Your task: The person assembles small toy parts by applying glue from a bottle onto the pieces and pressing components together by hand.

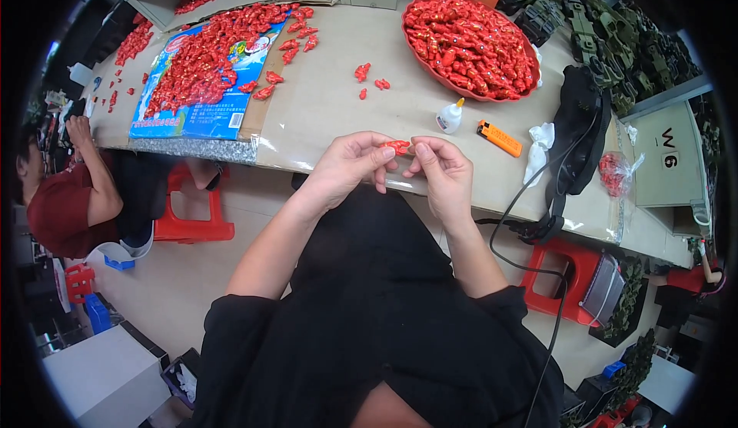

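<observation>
Over the near edge of the table, my left hand [355, 159] and my right hand [442, 168] are raised close together. Between their fingertips is a small red figurine [397, 147], glossy with gold-looking specks, pinched from both sides. Its finer shape is too small to make out. Just beyond my right hand stands a white glue bottle [449, 117] with a yellow tip. An orange lighter [500, 138] lies to its right. A few loose red pieces [363, 72] rest on the table ahead of my hands.
Beyond the glue bottle sits a red basin [415, 50] heaped with red pieces. More red pieces [196, 67] cover a blue printed sheet [224, 123] at left. A black bag [582, 128] and crumpled tissue [538, 151] lie right, with a cable [507, 207] hanging down. A person [77, 190] sits at far left.
</observation>
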